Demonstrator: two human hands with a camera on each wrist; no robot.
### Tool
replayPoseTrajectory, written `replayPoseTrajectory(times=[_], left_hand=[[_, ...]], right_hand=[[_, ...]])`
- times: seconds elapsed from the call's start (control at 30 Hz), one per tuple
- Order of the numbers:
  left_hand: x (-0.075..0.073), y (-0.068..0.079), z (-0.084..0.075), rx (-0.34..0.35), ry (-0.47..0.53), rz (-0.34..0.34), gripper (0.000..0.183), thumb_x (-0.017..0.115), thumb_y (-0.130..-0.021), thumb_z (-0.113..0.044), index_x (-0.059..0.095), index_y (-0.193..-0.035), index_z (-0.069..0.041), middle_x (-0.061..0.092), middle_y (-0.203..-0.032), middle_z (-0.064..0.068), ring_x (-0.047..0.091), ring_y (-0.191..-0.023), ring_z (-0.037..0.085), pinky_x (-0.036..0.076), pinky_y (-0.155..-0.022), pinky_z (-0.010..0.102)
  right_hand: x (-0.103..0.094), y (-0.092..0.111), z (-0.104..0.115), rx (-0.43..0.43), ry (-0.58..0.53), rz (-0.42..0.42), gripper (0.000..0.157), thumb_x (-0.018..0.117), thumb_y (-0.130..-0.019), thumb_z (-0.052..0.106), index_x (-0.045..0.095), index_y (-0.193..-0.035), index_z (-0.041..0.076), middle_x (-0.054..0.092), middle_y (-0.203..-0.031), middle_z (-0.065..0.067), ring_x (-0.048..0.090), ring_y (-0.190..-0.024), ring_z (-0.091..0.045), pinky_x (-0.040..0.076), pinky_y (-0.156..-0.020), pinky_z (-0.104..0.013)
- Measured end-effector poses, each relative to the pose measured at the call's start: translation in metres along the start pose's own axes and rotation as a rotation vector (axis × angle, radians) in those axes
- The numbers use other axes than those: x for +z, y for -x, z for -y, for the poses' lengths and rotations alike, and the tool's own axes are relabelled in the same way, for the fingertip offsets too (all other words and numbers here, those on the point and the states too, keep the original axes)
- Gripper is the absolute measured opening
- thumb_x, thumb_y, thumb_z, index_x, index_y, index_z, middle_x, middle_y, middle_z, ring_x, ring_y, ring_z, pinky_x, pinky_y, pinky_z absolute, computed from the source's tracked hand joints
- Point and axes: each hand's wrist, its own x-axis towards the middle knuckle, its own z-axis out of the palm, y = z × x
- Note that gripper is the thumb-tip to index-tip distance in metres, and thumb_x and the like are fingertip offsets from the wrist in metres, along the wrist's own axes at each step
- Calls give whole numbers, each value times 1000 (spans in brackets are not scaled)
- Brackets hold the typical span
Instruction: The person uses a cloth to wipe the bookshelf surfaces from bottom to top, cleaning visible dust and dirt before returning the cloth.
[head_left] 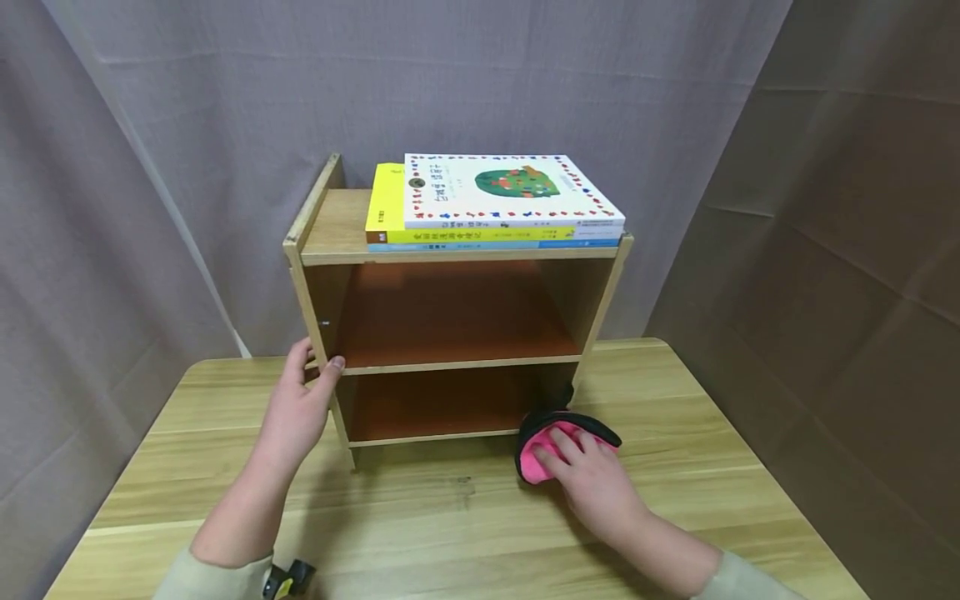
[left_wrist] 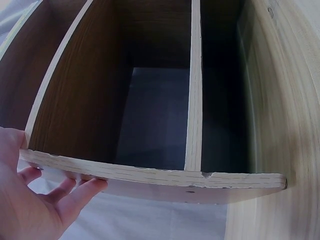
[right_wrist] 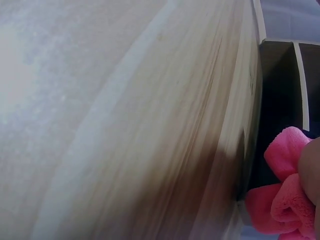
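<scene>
A small wooden shelf [head_left: 457,365] stands on the table, its open front towards me. My left hand [head_left: 294,410] grips the edge of its left side panel, the thumb at the front near the middle board. In the left wrist view, fingers [left_wrist: 75,200] reach round the panel's outer face. At the shelf's lower right corner my right hand [head_left: 600,490] holds a pink and black cleaning cloth [head_left: 534,467] against the right side panel. Bunched pink fabric [right_wrist: 287,150] of the cloth shows in the right wrist view; most of that hand is cut off there.
Several books [head_left: 517,192] lie stacked on the shelf's top board, a white one uppermost above a yellow one. Light wood forms the table [head_left: 420,533]. Grey curtains [head_left: 525,75] hang behind and at the left, with a brownish one [head_left: 840,250] on the right.
</scene>
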Motion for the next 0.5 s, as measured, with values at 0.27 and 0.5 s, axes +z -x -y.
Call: replayPoseTrajectory(times=[0.27, 0.5], left_hand=[[1, 0, 0, 10, 6, 2, 53, 51, -102, -45, 37, -148, -22, 40, -148, 11, 44, -131, 35, 43, -98, 55], [2, -1, 3, 22, 10, -3, 52, 50, -102, -46, 38, -146, -21, 41, -146, 12, 44, -130, 36, 44, -96, 55]], right_hand=[[-4, 5, -2, -5, -15, -18, 34, 51, -86, 12, 67, -115, 19, 59, -118, -11, 57, -100, -34, 54, -65, -48], [-8, 3, -3, -29, -64, -84, 36, 35, -102, 19, 69, -114, 18, 61, -115, -10, 58, -97, -34, 55, -68, -48]])
